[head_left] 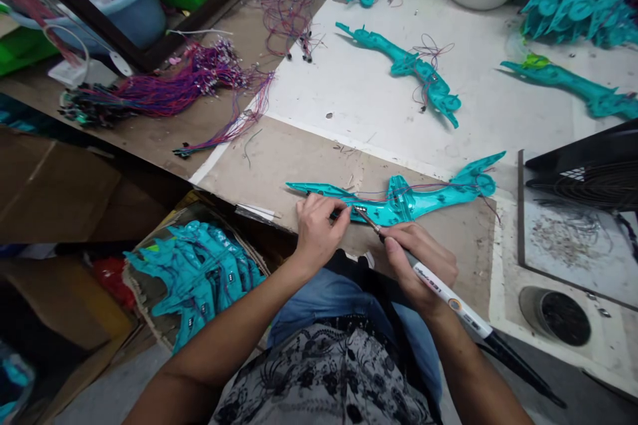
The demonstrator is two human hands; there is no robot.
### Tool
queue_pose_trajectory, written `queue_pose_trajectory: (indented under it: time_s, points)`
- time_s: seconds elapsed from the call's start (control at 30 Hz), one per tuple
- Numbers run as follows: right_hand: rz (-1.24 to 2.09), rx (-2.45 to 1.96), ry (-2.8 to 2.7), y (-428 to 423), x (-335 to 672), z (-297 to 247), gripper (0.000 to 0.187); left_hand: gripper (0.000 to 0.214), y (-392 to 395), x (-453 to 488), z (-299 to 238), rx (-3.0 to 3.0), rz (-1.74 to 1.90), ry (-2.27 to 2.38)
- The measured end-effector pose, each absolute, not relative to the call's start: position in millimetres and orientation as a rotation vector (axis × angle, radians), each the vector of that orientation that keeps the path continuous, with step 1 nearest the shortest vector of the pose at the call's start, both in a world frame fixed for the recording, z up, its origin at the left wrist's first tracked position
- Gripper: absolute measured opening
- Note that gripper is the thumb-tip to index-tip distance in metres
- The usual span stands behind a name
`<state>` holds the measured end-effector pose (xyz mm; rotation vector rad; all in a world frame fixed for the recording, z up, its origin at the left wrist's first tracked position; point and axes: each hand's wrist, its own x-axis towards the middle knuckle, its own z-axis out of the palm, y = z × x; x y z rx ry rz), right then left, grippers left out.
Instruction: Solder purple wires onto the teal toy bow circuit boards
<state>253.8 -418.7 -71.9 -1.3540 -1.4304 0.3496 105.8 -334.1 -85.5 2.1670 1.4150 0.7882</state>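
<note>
A long teal plastic shell (pixel 438 199) lies at the table's front edge, with thin red and blue wires running along it. My right hand (pixel 419 259) is closed round the white handle of a soldering iron (pixel 443 293). The iron's tip touches or sits just over a small black-and-silver part (pixel 359 210) in the shell. My left hand (pixel 321 226) rests at the shell's left part, thumb and forefinger pinched together beside the iron's tip. What lies between those fingertips is too small to make out; a thin wire seems to lead there.
Bundled red-blue wires (pixel 164 93) lie at the left. Other teal shells (pixel 409 63) are on the white sheet, with a pile (pixel 583 0) at the back right. A black fan-like device (pixel 588 172) and a round tin (pixel 555 315) stand right. A box of teal shells (pixel 199 279) sits below left.
</note>
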Motion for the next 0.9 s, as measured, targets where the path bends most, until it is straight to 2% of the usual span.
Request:
queue_pose_trajectory:
  time_s: [0.9]
  points:
    - [0.282,-1.386,-1.364,-422.9,263.7,-67.9,0.022,0.008,-334.0,104.9,-85.6,2.175,0.748,1.422]
